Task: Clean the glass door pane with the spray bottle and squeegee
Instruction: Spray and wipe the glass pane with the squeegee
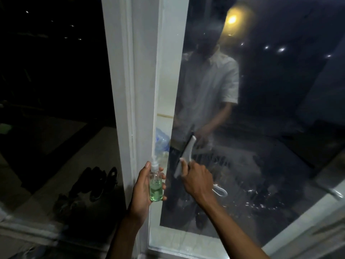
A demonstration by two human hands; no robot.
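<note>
The right hand (197, 179) gripped the handle of a white squeegee (184, 156), fingers curled round it, thumb lying along the head. The blade ran up and away from that grip, tilted to the right, and lay against the glass pane (270, 113) close to the pane's left edge. A looped white end of the handle showed just below and right of the wrist.

Just left of that grip, the left hand (144, 186) held a small clear spray bottle (155, 184) upright, fingers wrapped round its body, thumb up beside the nozzle. Green liquid filled roughly its lower half. The bottle sat in front of the white door frame (141, 81), not touching the glass.

Above and to the right of the squeegee the pane stretched wide and dark, with streaks and droplets low on it and a reflected figure in a white shirt. A door handle (334, 191) sat far right of the grip. Left of the bottle hand, beyond the frame, dark shoes (97, 182) lay on the floor.
</note>
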